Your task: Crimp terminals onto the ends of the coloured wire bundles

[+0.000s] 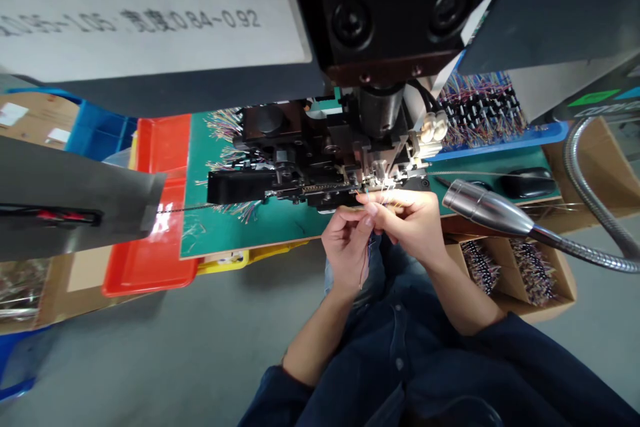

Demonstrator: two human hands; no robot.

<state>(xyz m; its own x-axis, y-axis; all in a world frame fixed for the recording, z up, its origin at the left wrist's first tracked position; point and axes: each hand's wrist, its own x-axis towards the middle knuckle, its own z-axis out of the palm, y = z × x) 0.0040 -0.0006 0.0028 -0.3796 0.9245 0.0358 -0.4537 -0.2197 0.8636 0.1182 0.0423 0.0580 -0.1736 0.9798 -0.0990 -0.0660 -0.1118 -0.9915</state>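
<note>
Thin coloured wires (370, 250) run between my two hands, just in front of the lit jaws of a crimping machine (383, 177). My left hand (347, 240) is closed on the wires, thumb and fingers pinched, with loose strands hanging below it. Beside it, touching at the fingertips, my right hand (407, 217) pinches wires of the same bundle. A few wire ends stick up from the fingers toward the bright spot under the press. The part of the bundle inside my palms is hidden. A metal strip of terminals (325, 188) leads into the machine from the left.
A gooseneck lamp (485, 207) reaches in from the right. Behind it lies a blue tray (480, 140) of wire bundles. Cardboard boxes (540, 273) with more bundles stand lower right. A red tray (150, 267) sits left of the green mat (295, 223). The machine's body overhangs the top.
</note>
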